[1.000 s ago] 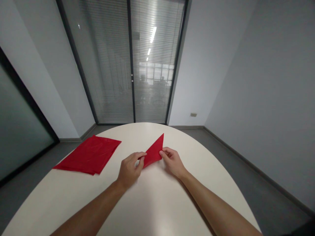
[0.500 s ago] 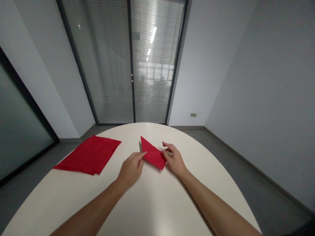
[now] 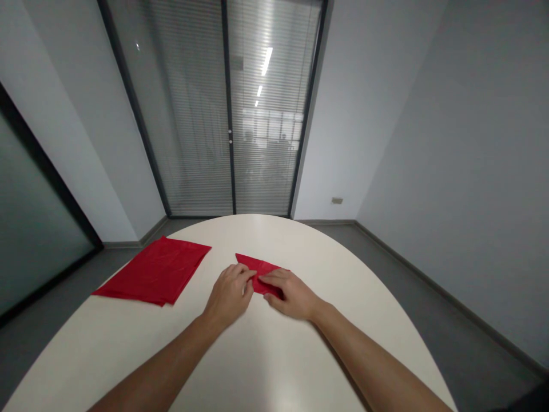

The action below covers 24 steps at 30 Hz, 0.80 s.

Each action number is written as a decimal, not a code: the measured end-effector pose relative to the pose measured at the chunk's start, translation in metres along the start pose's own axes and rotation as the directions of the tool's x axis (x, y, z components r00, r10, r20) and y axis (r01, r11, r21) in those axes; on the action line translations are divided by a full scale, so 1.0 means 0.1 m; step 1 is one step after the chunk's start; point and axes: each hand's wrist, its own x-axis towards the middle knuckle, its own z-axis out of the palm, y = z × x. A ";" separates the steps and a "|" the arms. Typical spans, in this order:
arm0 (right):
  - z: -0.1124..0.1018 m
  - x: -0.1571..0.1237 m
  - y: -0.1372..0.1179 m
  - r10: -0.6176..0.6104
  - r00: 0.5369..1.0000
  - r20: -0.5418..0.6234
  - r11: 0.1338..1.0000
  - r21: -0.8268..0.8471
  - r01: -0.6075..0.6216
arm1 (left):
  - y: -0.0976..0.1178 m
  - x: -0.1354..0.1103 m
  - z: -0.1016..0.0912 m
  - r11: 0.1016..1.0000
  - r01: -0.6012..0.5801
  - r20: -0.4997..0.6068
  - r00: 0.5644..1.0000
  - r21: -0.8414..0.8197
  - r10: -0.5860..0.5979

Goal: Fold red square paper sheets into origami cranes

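Observation:
A small folded piece of red paper (image 3: 259,265) is in both hands just above or on the tabletop, near the middle of the view. My left hand (image 3: 229,293) is closed at its left side, with thumb and forefinger pressed on the near edge. Across the right part lies my right hand (image 3: 294,293), fingers over the top and thumb at the near edge, gripping it. The fingers hide much of the paper's near and right portions. To the left, a stack of flat red paper sheets (image 3: 158,269) rests untouched.
All of this is on a round white table (image 3: 240,366). Beyond its far edge stand glass panels with blinds (image 3: 193,143) in dark frames. A grey wall (image 3: 472,171) rises on the right, with a small socket plate (image 3: 337,201) low on the back wall.
My right hand has moved left and laid its fingers over the paper. The paper has turned, its pointed far corner now lower and further left. My left hand has stayed nearly in place.

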 end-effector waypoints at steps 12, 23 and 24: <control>-0.01 0.00 0.00 0.049 0.999 0.005 0.998 -0.037 -0.049 | -0.06 -0.08 0.15 0.976 0.164 0.143 0.972 0.141 -0.184; -0.05 -0.02 0.03 0.083 0.996 -0.007 0.996 -0.041 -0.084 | -0.10 -0.08 0.18 0.980 0.183 0.058 0.980 0.077 -0.188; -0.05 -0.02 0.03 0.084 0.996 -0.008 0.996 -0.042 -0.084 | -0.12 -0.08 0.18 0.983 0.172 0.073 0.982 0.067 -0.177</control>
